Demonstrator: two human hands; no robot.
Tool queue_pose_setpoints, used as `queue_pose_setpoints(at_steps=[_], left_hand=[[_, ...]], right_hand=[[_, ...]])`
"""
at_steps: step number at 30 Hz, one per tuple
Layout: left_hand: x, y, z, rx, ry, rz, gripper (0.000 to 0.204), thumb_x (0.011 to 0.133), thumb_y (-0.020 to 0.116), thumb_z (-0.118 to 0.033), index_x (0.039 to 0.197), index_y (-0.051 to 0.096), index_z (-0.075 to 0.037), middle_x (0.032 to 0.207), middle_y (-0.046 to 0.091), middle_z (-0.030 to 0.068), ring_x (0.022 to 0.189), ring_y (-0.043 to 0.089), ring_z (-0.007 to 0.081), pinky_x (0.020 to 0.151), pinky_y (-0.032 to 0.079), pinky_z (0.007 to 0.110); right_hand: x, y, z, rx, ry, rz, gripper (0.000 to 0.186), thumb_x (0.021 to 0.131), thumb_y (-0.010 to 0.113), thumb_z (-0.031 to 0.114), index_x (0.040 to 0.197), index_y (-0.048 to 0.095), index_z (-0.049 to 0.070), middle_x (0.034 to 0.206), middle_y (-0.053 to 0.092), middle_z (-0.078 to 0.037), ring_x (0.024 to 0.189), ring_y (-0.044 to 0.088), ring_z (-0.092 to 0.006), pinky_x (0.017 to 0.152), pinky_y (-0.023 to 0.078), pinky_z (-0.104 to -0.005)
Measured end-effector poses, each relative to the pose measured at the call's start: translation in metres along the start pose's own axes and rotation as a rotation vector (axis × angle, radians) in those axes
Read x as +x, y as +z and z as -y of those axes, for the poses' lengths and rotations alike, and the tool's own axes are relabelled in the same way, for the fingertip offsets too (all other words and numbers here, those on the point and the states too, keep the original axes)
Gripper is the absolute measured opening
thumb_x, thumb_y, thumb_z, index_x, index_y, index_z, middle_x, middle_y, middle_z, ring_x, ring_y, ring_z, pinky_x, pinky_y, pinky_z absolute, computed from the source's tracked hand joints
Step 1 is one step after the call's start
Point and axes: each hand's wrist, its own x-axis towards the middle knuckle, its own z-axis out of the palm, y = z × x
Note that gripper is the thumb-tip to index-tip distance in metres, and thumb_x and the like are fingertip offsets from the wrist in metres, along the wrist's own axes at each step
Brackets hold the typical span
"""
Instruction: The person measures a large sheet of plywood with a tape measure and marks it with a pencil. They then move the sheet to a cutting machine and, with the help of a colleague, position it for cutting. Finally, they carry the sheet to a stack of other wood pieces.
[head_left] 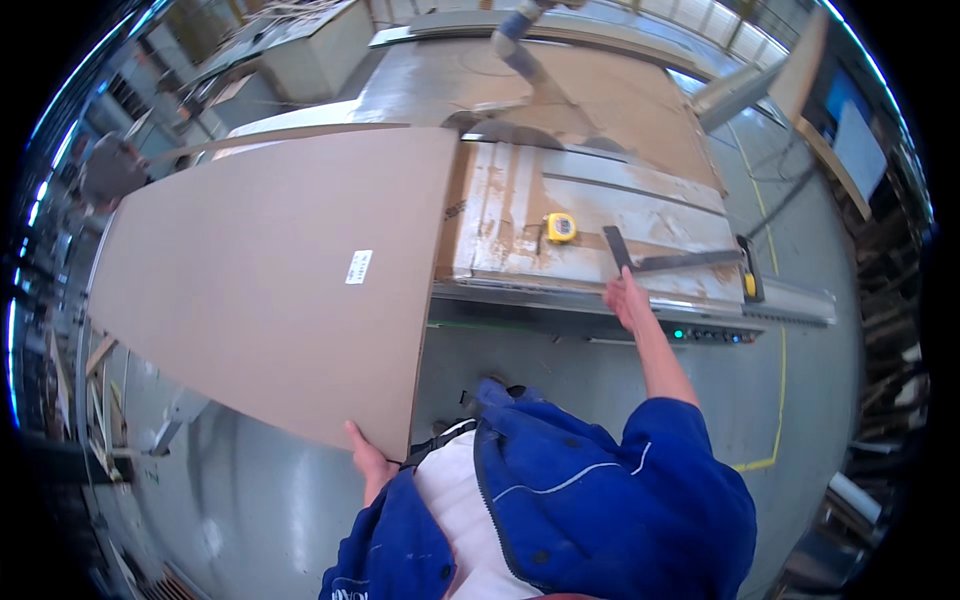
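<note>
A large brown board [260, 280] with a white label [358, 266] extends from near my body onto a saw table [500, 260]. My left hand [371, 452] is closed on the board's near edge at the lower right corner. My right hand [627, 298] grips one end of a dark metal square [677, 260] at the table's front edge, its long arm lying across the surface. A yellow tape measure [561, 228] sits on the table between the board and the square.
An overhead arm with a hose [525, 60] stands over the rear table. A co-worker [112, 170] is at the board's far left end. A screen [850, 130] hangs at the right, above grey floor with yellow lines [776, 420]. A control strip [715, 336] runs below the table edge.
</note>
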Motion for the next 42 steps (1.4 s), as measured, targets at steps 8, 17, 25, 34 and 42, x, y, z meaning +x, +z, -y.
queue_pose_setpoints(at_steps=[8, 17, 25, 34, 42], left_hand=[[0.02, 0.007, 0.021, 0.162, 0.13, -0.345, 0.079, 0.097, 0.064, -0.059, 0.127, 0.061, 0.015, 0.119, 0.07, 0.0189, 0.11, 0.068, 0.0292, 0.096, 0.054, 0.042], [0.007, -0.006, 0.009, 0.107, 0.096, -0.276, 0.085, 0.096, 0.063, -0.063, 0.139, 0.055, 0.01, 0.135, 0.065, 0.0193, 0.12, 0.064, 0.0279, 0.099, 0.053, 0.041], [-0.08, 0.001, 0.08, 0.058, 0.135, -0.329, 0.072, 0.102, 0.06, -0.054, 0.14, 0.055, 0.007, 0.13, 0.067, 0.0186, 0.112, 0.069, 0.0269, 0.095, 0.056, 0.042], [-0.112, 0.023, 0.108, 0.18, 0.097, -0.342, 0.059, 0.105, 0.061, -0.041, 0.136, 0.056, 0.008, 0.127, 0.068, 0.0168, 0.107, 0.068, 0.025, 0.091, 0.055, 0.039], [-0.104, 0.023, 0.113, 0.087, 0.16, -0.264, 0.058, 0.104, 0.062, -0.039, 0.138, 0.055, 0.008, 0.13, 0.066, 0.0154, 0.113, 0.066, 0.0245, 0.096, 0.052, 0.038]], right_hand=[[-0.078, 0.229, -0.088, -0.182, 0.495, 0.668, 0.09, 0.089, 0.077, 0.055, 0.149, 0.045, -0.004, 0.141, 0.057, -0.02, 0.131, 0.054, -0.0305, 0.113, 0.045, -0.0446], [-0.125, 0.352, -0.159, -0.037, 0.462, 0.65, 0.077, 0.086, 0.085, 0.034, 0.143, 0.05, -0.006, 0.138, 0.06, -0.019, 0.128, 0.057, -0.0268, 0.109, 0.046, -0.0436], [-0.128, 0.241, -0.12, -0.294, 0.44, 0.76, 0.07, 0.091, 0.08, 0.036, 0.139, 0.053, -0.006, 0.135, 0.063, -0.015, 0.123, 0.062, -0.0271, 0.103, 0.053, -0.0441], [-0.121, 0.196, -0.084, -0.386, 0.43, 0.673, 0.079, 0.091, 0.079, 0.045, 0.143, 0.045, -0.004, 0.135, 0.06, -0.014, 0.124, 0.061, -0.0269, 0.103, 0.053, -0.0463], [-0.116, 0.2, -0.08, -0.479, 0.359, 0.72, 0.073, 0.092, 0.073, 0.055, 0.138, 0.055, 0.002, 0.127, 0.066, -0.011, 0.114, 0.067, -0.0281, 0.098, 0.055, -0.0484]])
